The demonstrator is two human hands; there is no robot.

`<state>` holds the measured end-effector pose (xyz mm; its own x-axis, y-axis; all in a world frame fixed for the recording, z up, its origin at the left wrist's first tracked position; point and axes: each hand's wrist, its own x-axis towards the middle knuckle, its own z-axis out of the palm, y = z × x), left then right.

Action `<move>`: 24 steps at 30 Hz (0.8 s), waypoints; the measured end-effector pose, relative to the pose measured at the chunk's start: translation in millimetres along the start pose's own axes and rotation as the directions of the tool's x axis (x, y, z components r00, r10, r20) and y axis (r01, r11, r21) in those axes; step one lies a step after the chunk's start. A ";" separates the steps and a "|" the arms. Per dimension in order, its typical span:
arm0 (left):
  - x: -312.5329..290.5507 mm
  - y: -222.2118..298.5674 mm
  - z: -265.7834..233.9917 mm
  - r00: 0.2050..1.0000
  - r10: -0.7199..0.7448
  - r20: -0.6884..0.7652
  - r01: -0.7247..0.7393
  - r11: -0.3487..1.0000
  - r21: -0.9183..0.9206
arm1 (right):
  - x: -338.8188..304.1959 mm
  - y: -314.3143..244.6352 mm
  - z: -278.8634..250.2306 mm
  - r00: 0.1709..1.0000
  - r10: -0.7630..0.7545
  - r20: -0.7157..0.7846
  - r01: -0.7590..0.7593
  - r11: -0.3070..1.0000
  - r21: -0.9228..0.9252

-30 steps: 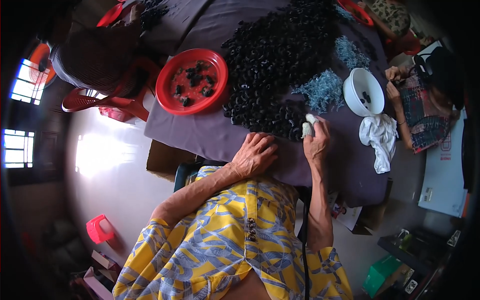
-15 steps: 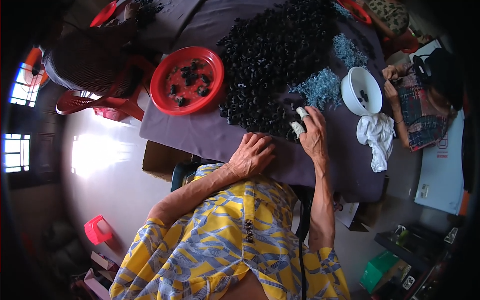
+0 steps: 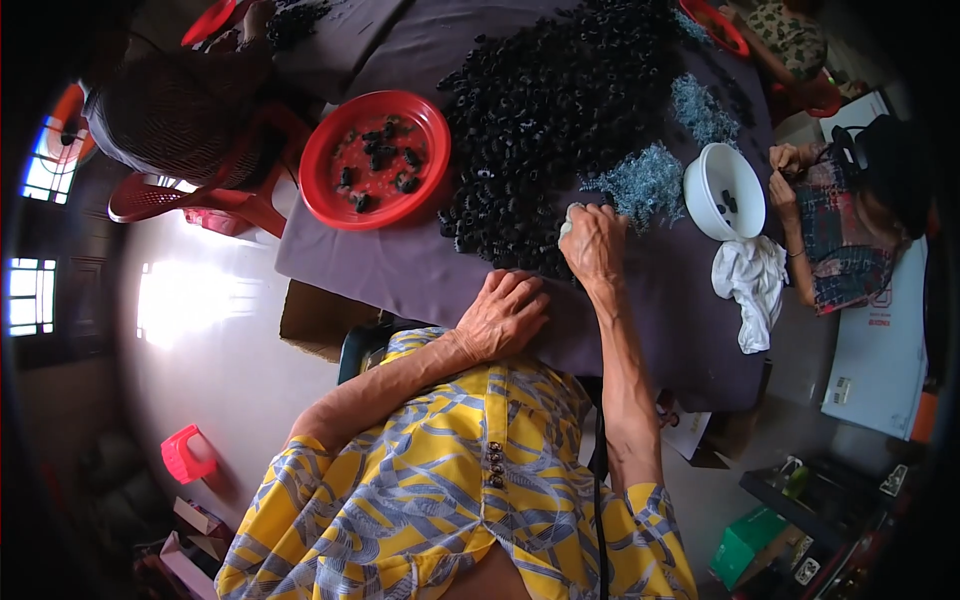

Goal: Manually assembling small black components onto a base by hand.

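Observation:
My left hand rests on the front edge of the cloth-covered table, its fingers curled under with the back of the hand up. Whatever they may hold is hidden. At the near right end of a large heap of small black ribbed pieces is my right hand. Its fingers are bent down and closed, and a pale wrap shows on one of them. What lies under those fingertips is out of sight. Just beyond that hand lies a tangle of thin bluish clear bits.
Left of the heap stands a red basin with several black pieces in it. A white bowl holds a few, above a white cloth at the table's right edge. Co-workers sit around the purple-grey tablecloth; one person's hands are at the right.
My right hand has moved left onto the heap's edge, and its fingers have gone from stretched to curled. My left hand stays at the table edge.

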<state>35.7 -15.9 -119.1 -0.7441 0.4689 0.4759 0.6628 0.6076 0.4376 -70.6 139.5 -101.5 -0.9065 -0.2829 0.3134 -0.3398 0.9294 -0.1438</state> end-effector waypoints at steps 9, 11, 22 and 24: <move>2.8 -1.4 1.9 1.000 0.008 0.003 -0.008 0.999 -0.036 | -0.9 3.7 -6.6 0.999 -0.032 0.022 0.032 0.999 0.004; -3.9 -5.3 0.1 0.999 -0.029 0.015 0.029 1.000 -0.011 | 1.1 2.2 -1.0 0.999 -0.041 0.006 0.039 0.985 0.168; 1.4 -1.9 -2.9 0.999 -0.020 0.031 0.022 0.999 -0.045 | -13.4 38.4 -34.2 0.978 0.210 -0.001 -0.189 0.884 0.427; 2.1 -1.9 -3.0 0.999 -0.023 0.035 0.025 0.999 -0.046 | -14.4 47.1 -37.6 0.975 0.220 0.042 -0.219 0.897 0.383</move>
<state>33.1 -18.0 -116.6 -0.7617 0.4768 0.4387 0.6473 0.5886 0.4843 -64.1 196.2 -77.5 -0.9688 -0.0811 0.2341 -0.2020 0.8056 -0.5570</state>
